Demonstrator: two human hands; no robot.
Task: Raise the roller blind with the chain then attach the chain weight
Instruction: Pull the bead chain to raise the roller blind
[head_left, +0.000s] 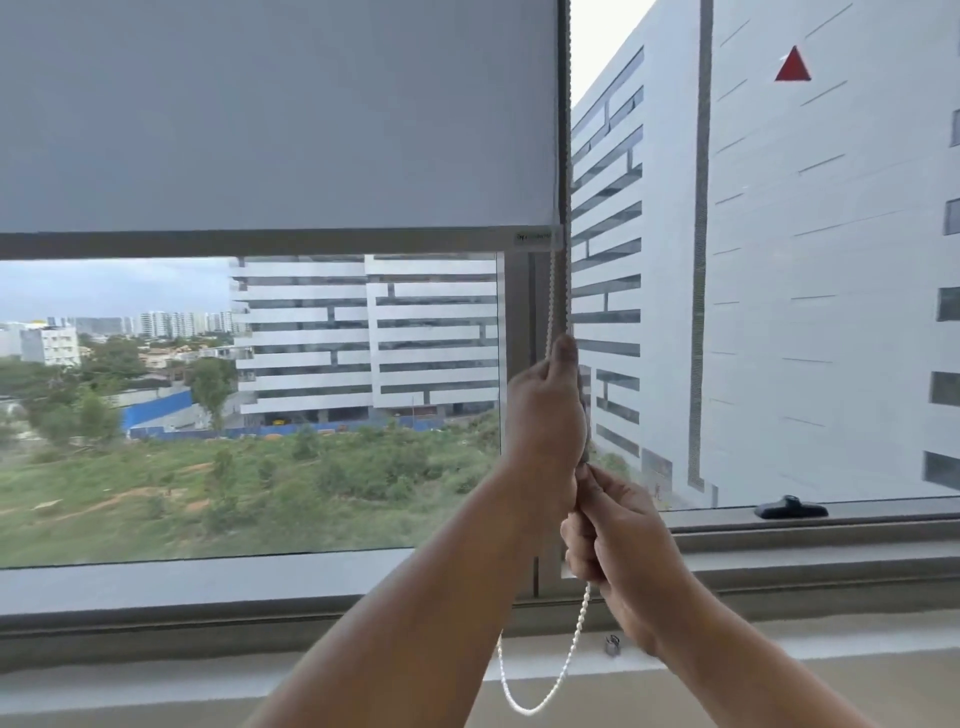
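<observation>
A grey roller blind (275, 114) covers the upper part of the left window, and its bottom bar (260, 243) sits just under halfway down the pane. A white bead chain (551, 291) runs down the frame at the blind's right edge. My left hand (545, 410) grips the chain up high. Just below it, my right hand (613, 535) grips the same chain. Under my hands the chain hangs in a loose loop (540, 696). A small metal chain weight (613, 644) lies on the sill by my right wrist.
A black window handle (789, 508) sits on the lower frame of the right pane. The grey window sill (208, 582) runs across the whole width. Buildings and green ground lie outside the glass.
</observation>
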